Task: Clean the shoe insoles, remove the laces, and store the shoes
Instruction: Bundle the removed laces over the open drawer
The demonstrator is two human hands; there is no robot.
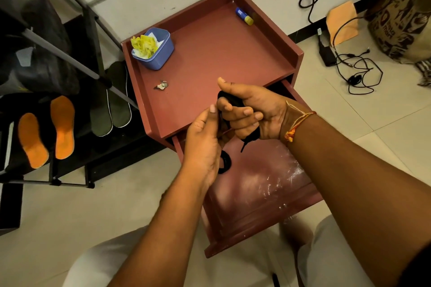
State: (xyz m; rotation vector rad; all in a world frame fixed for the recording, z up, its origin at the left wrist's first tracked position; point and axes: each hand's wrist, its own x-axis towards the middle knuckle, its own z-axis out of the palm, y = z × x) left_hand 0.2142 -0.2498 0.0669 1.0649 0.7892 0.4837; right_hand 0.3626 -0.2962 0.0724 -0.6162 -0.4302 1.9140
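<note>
While the right grip [247,112] is curling tight around the bundled black lace [229,98] above the open drawer [256,184], the left grip [203,144] is pinching a strand of it. The lace is looking soft, light and floppy, so it is probably best held by the whole bundle.

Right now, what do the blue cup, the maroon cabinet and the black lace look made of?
Blue cup: likely plastic; smooth, uniform colour, thin moulded rim.
Cabinet: painted or laminated board, I'd guess; flat maroon semi-gloss top, white scuffs in its drawer.
Black lace, gripped in the right hand: woven textile; matte, limp, bunches up.
</note>
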